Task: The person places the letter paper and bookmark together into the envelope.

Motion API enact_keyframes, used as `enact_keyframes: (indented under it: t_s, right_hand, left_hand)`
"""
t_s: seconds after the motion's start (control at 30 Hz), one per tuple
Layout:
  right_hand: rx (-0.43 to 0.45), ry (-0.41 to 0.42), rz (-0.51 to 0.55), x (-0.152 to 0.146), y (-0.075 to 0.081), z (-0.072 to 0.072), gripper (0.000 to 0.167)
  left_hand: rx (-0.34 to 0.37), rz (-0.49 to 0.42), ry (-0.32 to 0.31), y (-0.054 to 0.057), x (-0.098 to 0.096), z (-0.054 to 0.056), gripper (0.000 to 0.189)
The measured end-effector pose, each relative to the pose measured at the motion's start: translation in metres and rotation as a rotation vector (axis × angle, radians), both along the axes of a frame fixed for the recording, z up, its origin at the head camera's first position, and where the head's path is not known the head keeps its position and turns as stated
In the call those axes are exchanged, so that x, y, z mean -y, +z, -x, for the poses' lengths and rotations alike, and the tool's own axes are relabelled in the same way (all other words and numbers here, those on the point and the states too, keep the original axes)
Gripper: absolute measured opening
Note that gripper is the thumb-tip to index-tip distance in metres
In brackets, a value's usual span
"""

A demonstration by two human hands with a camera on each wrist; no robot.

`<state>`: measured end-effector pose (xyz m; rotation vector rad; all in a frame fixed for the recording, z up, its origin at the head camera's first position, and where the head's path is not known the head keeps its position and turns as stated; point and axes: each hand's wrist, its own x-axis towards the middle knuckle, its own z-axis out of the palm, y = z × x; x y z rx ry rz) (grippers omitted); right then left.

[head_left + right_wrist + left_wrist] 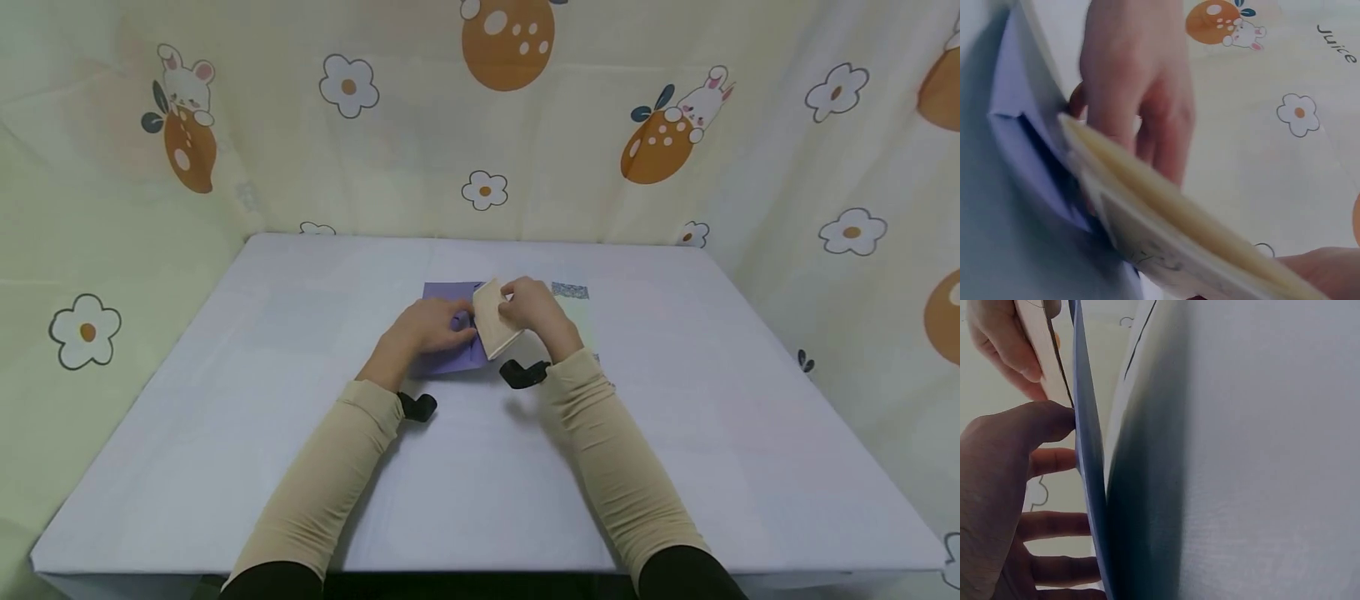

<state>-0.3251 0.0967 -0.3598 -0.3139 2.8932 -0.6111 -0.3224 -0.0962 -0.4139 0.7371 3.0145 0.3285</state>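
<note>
A purple paper envelope (450, 360) lies on the table in front of me. In the right wrist view the folded edge of the envelope (1035, 150) gapes along a dark slit. My left hand (435, 323) has its fingertips and thumb on the upper face of the envelope, fingers spread in the left wrist view. My right hand (536, 307) grips a thin cream-coloured stack of cards or folded paper (495, 323) by its right side. The stack tilts, its lower left edge right at the envelope's opening. A faint drawing shows on one face of the stack (1166, 259).
A pale green sheet with a grey patterned band (570, 291) lies to the right, partly hidden by the right hand and wrist. White cloth covers the table (262, 375). A printed curtain (405, 158) hangs behind and along both sides.
</note>
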Motion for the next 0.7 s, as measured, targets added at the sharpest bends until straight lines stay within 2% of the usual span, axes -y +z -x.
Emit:
enact_keyframes:
  t_s: [0.2, 0.47, 0.57, 0.7]
  right_hand:
    - [-0.009, 0.001, 0.001, 0.007, -0.013, 0.004, 0.046]
    - [-0.093, 0.011, -0.035, 0.018, -0.024, 0.002, 0.044]
    - [-0.109, 0.003, -0.092, 0.021, -0.027, 0.001, 0.038]
    - [-0.080, -0.016, -0.157, 0.026, -0.030, -0.002, 0.029]
  left_hand:
    - [0.017, -0.033, 0.010, 0.001, 0.003, -0.001, 0.045]
    - [0.012, -0.061, 0.011, 0.001, 0.005, 0.000, 0.044]
    - [0.012, -0.060, 0.011, 0.001, 0.005, 0.000, 0.045]
    - [0.020, -0.054, 0.006, 0.001, 0.005, 0.000, 0.046]
